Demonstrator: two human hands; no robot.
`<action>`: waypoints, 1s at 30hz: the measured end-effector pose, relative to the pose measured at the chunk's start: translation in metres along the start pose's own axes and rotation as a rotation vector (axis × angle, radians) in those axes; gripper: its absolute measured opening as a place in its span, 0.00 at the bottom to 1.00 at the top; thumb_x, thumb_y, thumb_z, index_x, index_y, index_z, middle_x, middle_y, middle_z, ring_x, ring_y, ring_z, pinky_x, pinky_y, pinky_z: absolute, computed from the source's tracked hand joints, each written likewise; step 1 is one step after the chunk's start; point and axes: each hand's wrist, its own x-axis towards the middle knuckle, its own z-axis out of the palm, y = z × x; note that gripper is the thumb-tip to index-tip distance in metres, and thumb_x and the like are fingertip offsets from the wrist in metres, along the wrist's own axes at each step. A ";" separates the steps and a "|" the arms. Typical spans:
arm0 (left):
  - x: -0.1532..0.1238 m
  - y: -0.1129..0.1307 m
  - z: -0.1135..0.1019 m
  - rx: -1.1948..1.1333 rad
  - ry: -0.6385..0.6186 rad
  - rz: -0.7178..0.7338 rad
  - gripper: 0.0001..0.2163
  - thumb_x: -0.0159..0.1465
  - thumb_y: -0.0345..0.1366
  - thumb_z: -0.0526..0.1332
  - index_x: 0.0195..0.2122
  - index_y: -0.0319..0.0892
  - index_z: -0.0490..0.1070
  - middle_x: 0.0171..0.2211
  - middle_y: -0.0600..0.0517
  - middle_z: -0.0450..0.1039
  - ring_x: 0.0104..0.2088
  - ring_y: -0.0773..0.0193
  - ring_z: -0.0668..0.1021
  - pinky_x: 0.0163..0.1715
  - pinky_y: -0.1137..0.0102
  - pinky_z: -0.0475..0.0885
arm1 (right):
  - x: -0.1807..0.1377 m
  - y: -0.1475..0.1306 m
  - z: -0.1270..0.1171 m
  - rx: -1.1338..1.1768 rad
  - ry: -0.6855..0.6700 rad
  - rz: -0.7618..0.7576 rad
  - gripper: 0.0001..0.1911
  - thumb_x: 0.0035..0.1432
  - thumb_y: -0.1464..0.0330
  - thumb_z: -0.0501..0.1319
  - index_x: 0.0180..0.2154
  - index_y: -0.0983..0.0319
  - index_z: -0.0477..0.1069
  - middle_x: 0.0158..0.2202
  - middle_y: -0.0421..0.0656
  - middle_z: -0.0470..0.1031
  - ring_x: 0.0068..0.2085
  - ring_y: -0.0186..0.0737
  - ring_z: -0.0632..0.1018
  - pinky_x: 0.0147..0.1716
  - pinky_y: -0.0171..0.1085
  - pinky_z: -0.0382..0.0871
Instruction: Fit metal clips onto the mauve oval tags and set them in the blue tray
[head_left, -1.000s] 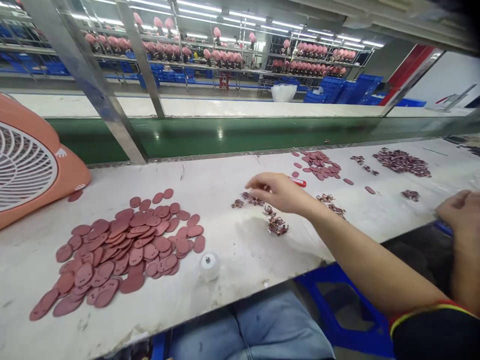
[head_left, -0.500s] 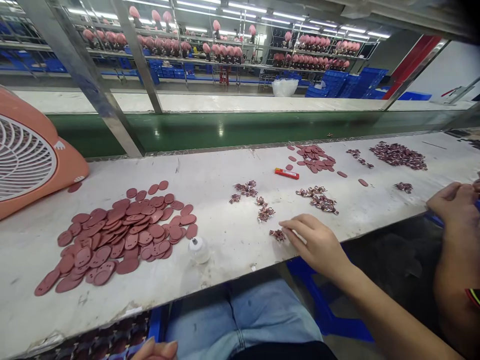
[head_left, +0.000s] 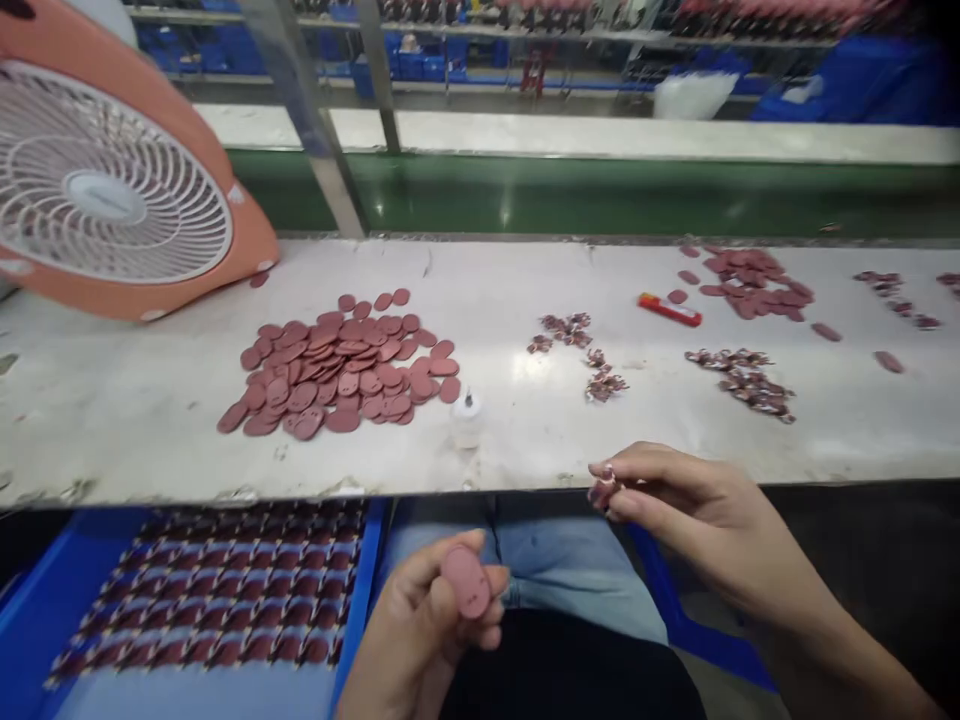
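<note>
My left hand [head_left: 427, 620], low over the lap, grips a flat dull-red oval piece [head_left: 466, 582] with small holes, its face turned up. In my right hand [head_left: 690, 510], thumb and fingers pinch a small dark-red part with pale edges [head_left: 604, 490], just off the table's front edge; its exact kind is too blurred to name. On the table [head_left: 517, 440] lies a big pile of the same oval pieces [head_left: 345, 365]. Beside it stands a small clear bottle with a dark tip [head_left: 466, 420]. Loose clusters of small dark-red parts [head_left: 604, 384] are farther right.
An orange fan [head_left: 105, 195] stands at the left. Below the table edge, a blue crate [head_left: 367, 570] holds rows of dark-red pieces. A red tube [head_left: 669, 310] lies near a second oval pile [head_left: 757, 285]. Metal posts [head_left: 330, 170] rise behind, before a green belt [head_left: 525, 195].
My right hand has lifted a small dark-red part off the table and drawn it to the edge. My left hand has come up into view with an oval piece. The view has turned down and left.
</note>
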 end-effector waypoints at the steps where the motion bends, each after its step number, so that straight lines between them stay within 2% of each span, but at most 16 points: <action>1: -0.001 -0.001 -0.001 0.000 -0.021 -0.027 0.19 0.43 0.45 0.79 0.33 0.42 0.84 0.23 0.51 0.80 0.22 0.68 0.79 0.24 0.76 0.74 | -0.002 -0.009 0.008 0.084 -0.045 -0.002 0.08 0.66 0.58 0.63 0.42 0.52 0.77 0.36 0.39 0.80 0.34 0.37 0.82 0.30 0.32 0.79; 3: -0.001 -0.004 -0.005 0.004 -0.081 -0.057 0.18 0.46 0.46 0.78 0.34 0.42 0.84 0.23 0.51 0.80 0.23 0.69 0.78 0.26 0.76 0.73 | -0.002 -0.025 0.022 0.204 -0.137 0.006 0.04 0.64 0.62 0.65 0.42 0.48 0.78 0.36 0.35 0.81 0.34 0.34 0.83 0.32 0.28 0.78; 6: 0.000 -0.007 -0.015 0.027 -0.204 -0.065 0.16 0.49 0.45 0.77 0.35 0.41 0.84 0.25 0.51 0.80 0.25 0.68 0.77 0.28 0.75 0.73 | 0.002 -0.040 0.035 0.221 -0.232 -0.026 0.10 0.62 0.69 0.67 0.43 0.46 0.78 0.36 0.31 0.82 0.35 0.29 0.82 0.35 0.23 0.76; 12: 0.001 -0.009 -0.021 0.045 -0.314 -0.038 0.15 0.53 0.47 0.75 0.33 0.41 0.84 0.22 0.53 0.76 0.24 0.71 0.75 0.28 0.77 0.71 | 0.010 -0.046 0.043 0.155 -0.365 -0.081 0.08 0.63 0.69 0.68 0.42 0.48 0.78 0.33 0.30 0.80 0.32 0.26 0.79 0.34 0.23 0.73; 23: 0.002 -0.009 -0.024 0.025 -0.312 -0.045 0.15 0.52 0.48 0.74 0.31 0.41 0.84 0.27 0.52 0.78 0.24 0.71 0.76 0.28 0.77 0.72 | 0.012 -0.047 0.044 0.069 -0.415 -0.126 0.07 0.63 0.71 0.67 0.41 0.52 0.77 0.32 0.35 0.80 0.32 0.32 0.80 0.31 0.31 0.74; 27: 0.002 -0.008 -0.023 0.004 -0.302 -0.045 0.14 0.51 0.47 0.75 0.26 0.40 0.82 0.26 0.52 0.78 0.23 0.72 0.76 0.28 0.77 0.72 | 0.013 -0.048 0.043 0.046 -0.439 -0.147 0.07 0.64 0.70 0.65 0.42 0.51 0.76 0.33 0.33 0.81 0.32 0.29 0.80 0.32 0.29 0.73; 30: 0.001 -0.008 -0.024 0.004 -0.290 -0.053 0.14 0.51 0.47 0.75 0.26 0.40 0.82 0.26 0.52 0.78 0.23 0.72 0.76 0.27 0.78 0.72 | 0.015 -0.048 0.044 0.043 -0.464 -0.162 0.08 0.65 0.70 0.65 0.43 0.51 0.76 0.34 0.32 0.81 0.33 0.29 0.80 0.33 0.29 0.74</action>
